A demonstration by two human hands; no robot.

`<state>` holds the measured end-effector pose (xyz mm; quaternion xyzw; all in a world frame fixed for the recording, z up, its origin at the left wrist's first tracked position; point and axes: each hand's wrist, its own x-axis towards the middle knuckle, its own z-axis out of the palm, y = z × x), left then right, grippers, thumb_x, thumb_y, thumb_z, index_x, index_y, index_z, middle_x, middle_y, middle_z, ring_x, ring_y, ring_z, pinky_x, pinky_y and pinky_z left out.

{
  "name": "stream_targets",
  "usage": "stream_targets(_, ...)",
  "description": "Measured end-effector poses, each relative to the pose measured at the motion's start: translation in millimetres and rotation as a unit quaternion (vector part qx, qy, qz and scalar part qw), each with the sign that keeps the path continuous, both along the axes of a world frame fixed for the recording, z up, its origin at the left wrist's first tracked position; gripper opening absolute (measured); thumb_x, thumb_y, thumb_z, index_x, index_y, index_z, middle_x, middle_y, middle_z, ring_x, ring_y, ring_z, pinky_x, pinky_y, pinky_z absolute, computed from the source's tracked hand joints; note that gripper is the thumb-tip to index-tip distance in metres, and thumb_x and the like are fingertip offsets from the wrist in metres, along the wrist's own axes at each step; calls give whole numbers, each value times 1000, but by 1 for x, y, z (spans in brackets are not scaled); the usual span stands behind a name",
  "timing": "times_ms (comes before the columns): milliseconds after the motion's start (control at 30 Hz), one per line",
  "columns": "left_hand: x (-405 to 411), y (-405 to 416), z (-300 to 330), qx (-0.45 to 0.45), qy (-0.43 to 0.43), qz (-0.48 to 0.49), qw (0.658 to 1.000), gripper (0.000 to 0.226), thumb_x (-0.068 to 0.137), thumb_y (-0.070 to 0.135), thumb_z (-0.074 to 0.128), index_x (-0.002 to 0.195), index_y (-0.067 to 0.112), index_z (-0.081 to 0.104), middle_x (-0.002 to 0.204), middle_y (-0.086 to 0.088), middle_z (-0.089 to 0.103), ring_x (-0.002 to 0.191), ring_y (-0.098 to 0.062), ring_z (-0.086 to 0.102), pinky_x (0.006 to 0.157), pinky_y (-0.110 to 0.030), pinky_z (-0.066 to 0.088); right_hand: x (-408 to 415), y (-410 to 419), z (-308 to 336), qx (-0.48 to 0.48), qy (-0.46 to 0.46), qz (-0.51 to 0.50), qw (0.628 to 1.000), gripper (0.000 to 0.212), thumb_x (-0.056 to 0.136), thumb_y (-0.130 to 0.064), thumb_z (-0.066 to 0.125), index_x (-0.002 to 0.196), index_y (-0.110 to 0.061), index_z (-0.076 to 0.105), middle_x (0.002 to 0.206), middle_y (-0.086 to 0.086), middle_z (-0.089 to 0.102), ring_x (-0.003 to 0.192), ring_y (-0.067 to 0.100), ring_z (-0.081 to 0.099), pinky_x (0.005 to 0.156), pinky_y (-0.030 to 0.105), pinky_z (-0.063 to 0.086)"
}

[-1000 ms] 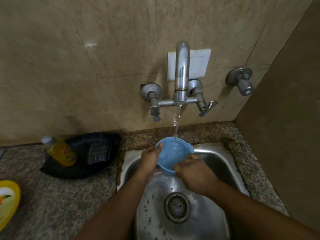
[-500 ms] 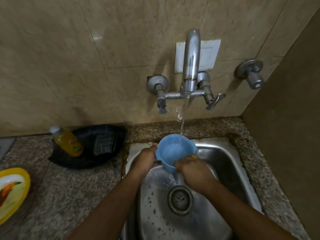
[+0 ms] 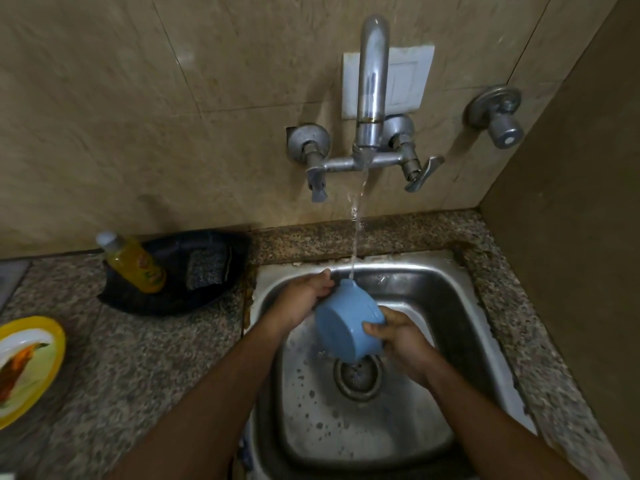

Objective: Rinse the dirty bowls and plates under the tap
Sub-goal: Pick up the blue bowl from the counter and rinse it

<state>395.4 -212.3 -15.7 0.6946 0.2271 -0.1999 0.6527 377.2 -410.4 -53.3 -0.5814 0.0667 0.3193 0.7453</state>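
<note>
Rinsing: blue bowl (image 3: 348,325), tipped bottom-up over sink (image 3: 450,299) back edge.
Grip: left hand (image 3: 304,296), right hand (image 3: 398,336) curl round it.
Tip: rotate outside under tap (image 3: 370,88) stream.

Both hands hold a blue bowl (image 3: 348,323) over the steel sink (image 3: 433,289), its bottom turned toward the camera. The left hand (image 3: 304,296) grips its far left side and the right hand (image 3: 398,332) grips its near right side. Water from the tap (image 3: 371,84) falls on the bowl's upper edge. On the counter (image 3: 138,358) at the left stand a yellow bottle (image 3: 135,263) and a sponge (image 3: 207,268) in a black tray (image 3: 156,303). A yellow plate (image 3: 27,365) lies near the left edge.
</note>
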Motion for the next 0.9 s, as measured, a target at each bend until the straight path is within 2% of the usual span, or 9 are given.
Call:
stream_targets(133, 1, 0, -4, 60, -23, -21, 998, 33, 95, 43, 55, 102, 18, 74, 96, -3, 77, 96, -24, 71, 92, -41, 54, 3, 0, 4, 72, 89, -65, 991, 52, 75, -11, 64, 126, -1, 58, 121, 26, 63, 104, 40, 63, 86, 50, 53)
stream_targets(267, 1, 2, -3, 66, -28, -37, 997, 34, 94, 48, 52, 103, 23, 73, 95, -1, 77, 92, -22, 73, 95, -49, 53, 6, 0, 8, 67, 122, -117, 983, 46, 87, -14, 55, 130, 0, 56, 124, 29, 61, 109, 44, 58, 98, 59, 42)
stream_targets(433, 3, -4, -2, 26, -1, -3, 1000, 46, 96, 56, 44, 109, 22, 71, 92, -7, 77, 84, -22, 73, 79, -36, 54, 23, 13, 38, 50, 104, -122, 986, 34, 96, -21, 42, 106, 0, 67, 92, 21, 73, 77, 31, 69, 67, 37, 57)
stream_targets(533, 17, -14, 7, 11, -57, 67, 996, 47, 97, 52, 45, 102, 14, 73, 87, -15, 75, 78, -30, 71, 72, -41, 55, 47, 27, 51, -15, 99, -129, 987, 37, 97, -28, 41, 94, -4, 69, 77, 16, 71, 61, 27, 67, 56, 30, 53)
stream_targets(633, 31, -19, 10, 100, -117, 119, 981, 41, 96, 50, 49, 91, 16, 70, 84, -9, 74, 79, -27, 70, 74, -42, 57, 77, 39, 50, -184, 6, -112, 976, 32, 98, -26, 43, 99, -6, 67, 102, 23, 69, 86, 32, 65, 75, 35, 52)
stream_targets(700, 36, -23, 15, 143, -156, 112, 971, 36, 96, 45, 51, 81, 15, 65, 79, -6, 69, 74, -24, 66, 70, -38, 52, 77, 52, 50, -293, -100, -79, 948, 33, 98, -36, 39, 102, -13, 63, 108, 12, 66, 96, 27, 62, 89, 40, 49)
stream_targets(800, 39, -27, 22, 167, -192, 90, 963, 36, 97, 39, 53, 74, 13, 62, 73, -7, 66, 67, -21, 60, 66, -35, 48, 64, 64, 54, -425, -376, -61, 821, 35, 100, -34, 37, 122, -15, 56, 115, 2, 57, 105, 17, 55, 92, 33, 44)
stream_targets(833, 38, -29, 23, 160, -195, 82, 964, 34, 98, 35, 53, 73, 15, 61, 71, -6, 64, 66, -19, 57, 64, -33, 46, 65, 64, 52, -440, -418, -45, 793, 38, 99, -32, 35, 122, -12, 56, 117, 5, 59, 105, 19, 55, 90, 31, 44)
stream_targets(900, 36, -35, 26, 170, -206, 62, 962, 33, 100, 29, 51, 69, 20, 55, 69, -3, 60, 64, -17, 54, 64, -34, 42, 83, 61, 55, -467, -396, 1, 791, 34, 100, -26, 36, 109, -8, 63, 108, 13, 65, 96, 25, 61, 82, 32, 44)
